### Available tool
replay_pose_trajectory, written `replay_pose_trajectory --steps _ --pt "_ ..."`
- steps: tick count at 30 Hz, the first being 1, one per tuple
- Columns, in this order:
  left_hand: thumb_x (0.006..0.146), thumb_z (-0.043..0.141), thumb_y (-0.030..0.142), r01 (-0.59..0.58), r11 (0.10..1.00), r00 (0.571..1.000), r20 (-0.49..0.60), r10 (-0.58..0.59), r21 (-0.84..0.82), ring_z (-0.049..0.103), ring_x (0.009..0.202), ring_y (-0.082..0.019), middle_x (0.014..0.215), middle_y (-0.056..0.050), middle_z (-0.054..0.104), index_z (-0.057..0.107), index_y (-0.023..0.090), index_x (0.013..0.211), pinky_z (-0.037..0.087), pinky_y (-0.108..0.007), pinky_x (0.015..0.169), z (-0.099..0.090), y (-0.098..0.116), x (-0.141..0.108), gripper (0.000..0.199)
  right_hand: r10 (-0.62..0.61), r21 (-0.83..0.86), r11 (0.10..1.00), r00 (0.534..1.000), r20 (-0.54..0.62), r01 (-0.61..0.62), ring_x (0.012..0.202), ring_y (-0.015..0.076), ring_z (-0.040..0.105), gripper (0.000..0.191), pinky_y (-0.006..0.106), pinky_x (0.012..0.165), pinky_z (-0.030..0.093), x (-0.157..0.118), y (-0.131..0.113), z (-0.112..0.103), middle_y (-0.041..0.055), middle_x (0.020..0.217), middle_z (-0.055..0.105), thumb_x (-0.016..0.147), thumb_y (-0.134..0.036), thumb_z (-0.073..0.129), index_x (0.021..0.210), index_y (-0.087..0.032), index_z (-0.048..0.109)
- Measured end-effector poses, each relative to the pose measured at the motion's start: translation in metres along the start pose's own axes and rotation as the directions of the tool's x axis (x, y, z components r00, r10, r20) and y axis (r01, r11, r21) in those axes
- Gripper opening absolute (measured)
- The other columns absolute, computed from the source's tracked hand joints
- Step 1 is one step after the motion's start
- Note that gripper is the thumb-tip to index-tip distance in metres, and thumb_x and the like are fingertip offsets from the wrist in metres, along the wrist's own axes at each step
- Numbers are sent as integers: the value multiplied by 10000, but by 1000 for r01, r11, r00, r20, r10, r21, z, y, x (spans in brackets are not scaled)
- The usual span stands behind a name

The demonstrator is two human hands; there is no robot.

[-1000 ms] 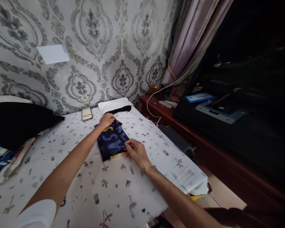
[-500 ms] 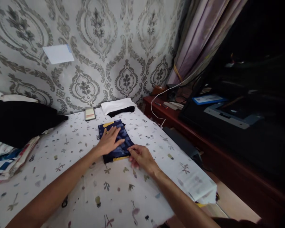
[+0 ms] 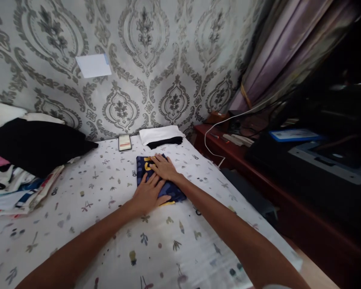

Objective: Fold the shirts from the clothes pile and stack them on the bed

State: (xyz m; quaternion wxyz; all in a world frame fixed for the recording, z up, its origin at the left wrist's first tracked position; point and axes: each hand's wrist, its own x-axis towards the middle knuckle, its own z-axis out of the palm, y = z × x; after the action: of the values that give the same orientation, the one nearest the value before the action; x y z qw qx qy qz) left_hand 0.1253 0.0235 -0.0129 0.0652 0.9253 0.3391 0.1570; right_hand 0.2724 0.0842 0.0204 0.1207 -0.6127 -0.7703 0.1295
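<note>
A folded navy-blue garment with yellow markings lies on the patterned white bedsheet. My left hand rests flat on its near left part, fingers spread and pointing away from me. Higher up on the same cloth, my right hand is laid flat with its fingers stretched toward the far edge. Both hands press from above and neither grips anything. Much of the garment's middle is hidden beneath them.
Behind the garment are folded white cloth with black cloth, and a small framed card. A heap of clothes with a black piece lies left. At right stands a dark red cabinet with a white cable.
My right hand has let go of the garment's near right edge and moved up onto its top, now flat. My left hand has shifted toward the near edge. The view has turned left.
</note>
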Motion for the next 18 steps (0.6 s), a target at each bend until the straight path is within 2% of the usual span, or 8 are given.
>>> replay_pose_trajectory --steps 5,8,11,13,14,16,17,18 --pt "947 418 643 25 1000 1000 -2 -25 10 295 1491 -313 1562 -148 419 413 254 1503 151 -585 1226 1 4 -2 679 33 -17 999 999 40 -33 1536 235 149 569 512 1218 113 8 8 14 98 1654 235 1035 -466 341 1544 -211 355" --pt "963 444 576 31 995 999 -20 -33 -96 351 1463 -302 1512 -125 490 520 261 1413 183 -572 1225 -6 2 -4 554 24 54 998 999 26 -25 1532 239 169 566 520 1217 125 8 11 12 95 1650 251 1035 -448 340 1549 -213 345" --pt "980 464 436 81 948 976 -170 -138 -307 445 1393 -266 1438 -108 553 599 260 1269 287 -493 1201 -18 -12 -7 365 51 124 992 994 -98 -39 1512 200 230 544 405 1204 231 9 23 7 101 1633 296 1034 -370 321 1544 -181 350" --pt "941 522 340 213 847 889 -263 -376 -488 495 1329 -264 1386 -123 559 585 239 1215 394 -462 1131 -29 -28 -7 299 134 121 986 974 -185 -113 1454 201 346 541 335 1149 327 10 36 2 146 1574 387 1017 -314 332 1522 -125 374" --pt "910 554 296 302 744 812 -247 -528 -596 526 1284 -267 1346 -132 563 571 225 1190 447 -453 1078 -34 -36 -6 290 181 111 981 962 -203 -161 1404 223 417 544 335 1115 367 11 43 -1 178 1522 443 1003 -299 349 1504 -93 393" --pt "858 596 228 426 430 637 -74 -768 -796 595 1166 -257 1227 -128 587 543 205 1137 525 -427 961 -46 -50 -3 285 237 83 971 952 -195 -225 1301 281 515 549 382 1066 413 14 54 -8 227 1420 518 976 -296 397 1465 -49 432" --pt "839 616 205 439 261 571 43 -820 -860 624 1101 -243 1157 -114 601 533 200 1113 547 -408 911 -51 -53 -2 285 234 68 972 955 -183 -225 1276 305 529 545 409 1057 416 16 57 -11 237 1392 535 964 -302 427 1443 -44 459" --pt "823 640 189 427 118 537 147 -831 -896 645 1039 -227 1089 -97 611 528 197 1091 559 -391 873 -56 -55 -2 291 212 51 977 962 -170 -206 1279 322 520 532 428 1062 407 19 59 -14 231 1385 541 952 -308 459 1418 -55 493"
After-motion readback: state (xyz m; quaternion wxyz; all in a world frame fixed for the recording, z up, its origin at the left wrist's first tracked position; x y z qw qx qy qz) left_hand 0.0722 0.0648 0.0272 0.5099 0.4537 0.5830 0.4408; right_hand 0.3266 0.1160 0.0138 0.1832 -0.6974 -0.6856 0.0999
